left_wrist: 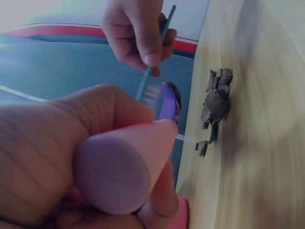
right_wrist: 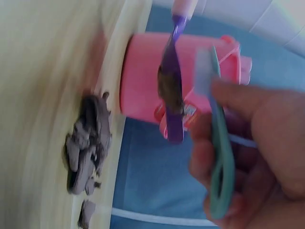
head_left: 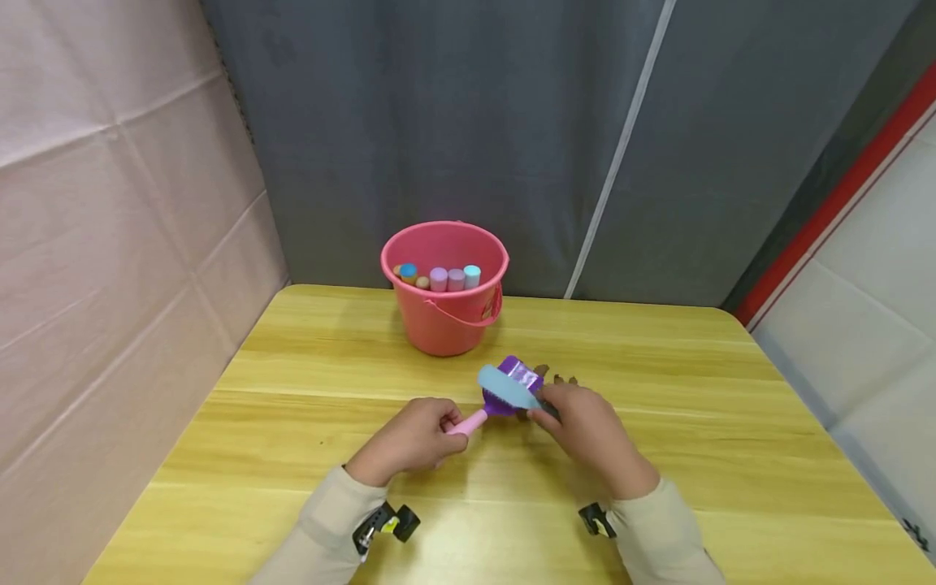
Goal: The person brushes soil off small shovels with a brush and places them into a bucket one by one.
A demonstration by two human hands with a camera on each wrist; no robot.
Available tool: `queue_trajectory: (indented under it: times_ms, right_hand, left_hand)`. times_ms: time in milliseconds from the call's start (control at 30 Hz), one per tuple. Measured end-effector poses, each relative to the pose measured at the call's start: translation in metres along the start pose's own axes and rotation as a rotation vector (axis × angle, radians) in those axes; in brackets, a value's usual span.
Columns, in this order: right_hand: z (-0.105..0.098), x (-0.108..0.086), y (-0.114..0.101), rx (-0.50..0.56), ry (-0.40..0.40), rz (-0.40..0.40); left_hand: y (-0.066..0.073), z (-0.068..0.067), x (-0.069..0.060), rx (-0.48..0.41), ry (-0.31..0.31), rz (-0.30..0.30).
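My left hand grips the pink handle of a small purple toy shovel. Brown clay-like stuff clings to the shovel's blade in the right wrist view. A light teal brush with pale bristles is held by its handle in my right hand. From the head view the brush lies across the purple blade; whether the bristles touch it I cannot tell. Below both tools, a pile of brown-grey clay-like pieces rests on the table, mostly hidden in the head view.
Behind the hands stands a pink bucket, with several coloured handle ends showing inside. The wooden table ends at a grey curtain. Light cloth walls flank it left and right.
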State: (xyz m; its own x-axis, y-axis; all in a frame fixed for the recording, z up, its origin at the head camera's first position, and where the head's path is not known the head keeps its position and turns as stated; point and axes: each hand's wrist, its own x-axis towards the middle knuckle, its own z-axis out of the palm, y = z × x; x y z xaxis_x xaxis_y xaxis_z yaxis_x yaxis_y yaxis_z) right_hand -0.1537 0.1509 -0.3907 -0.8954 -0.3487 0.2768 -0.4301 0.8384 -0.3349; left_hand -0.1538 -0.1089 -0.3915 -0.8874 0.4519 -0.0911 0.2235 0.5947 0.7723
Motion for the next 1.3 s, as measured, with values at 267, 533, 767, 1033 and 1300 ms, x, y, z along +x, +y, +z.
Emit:
queue_trajectory:
  times_ms: [267,533,767,1033,1300]
  right_hand:
    - [0.004,0.002,0.005,-0.008,-0.002,0.081]
    - [0.004,0.002,0.023,-0.027,0.154,0.208]
    - [-0.008,-0.005,0.029,0.017,0.259,0.255]
    - [-0.018,-0.006,0.024,0.051,0.261,0.237]
    - [-0.014,-0.005,0.021,0.064,0.209,0.236]
  left_hand:
    - [0.0,0.0,0.0,-0.002,0.016,-0.017]
    - [-0.004,-0.001,-0.005,0.099,-0.002,0.034]
    - [-0.008,-0.001,-0.006,0.15,0.019,0.046]
    - [-0.007,0.001,-0.001,0.093,0.084,-0.025]
    - [-0.013,0.004,-0.003,0.073,0.223,-0.04]
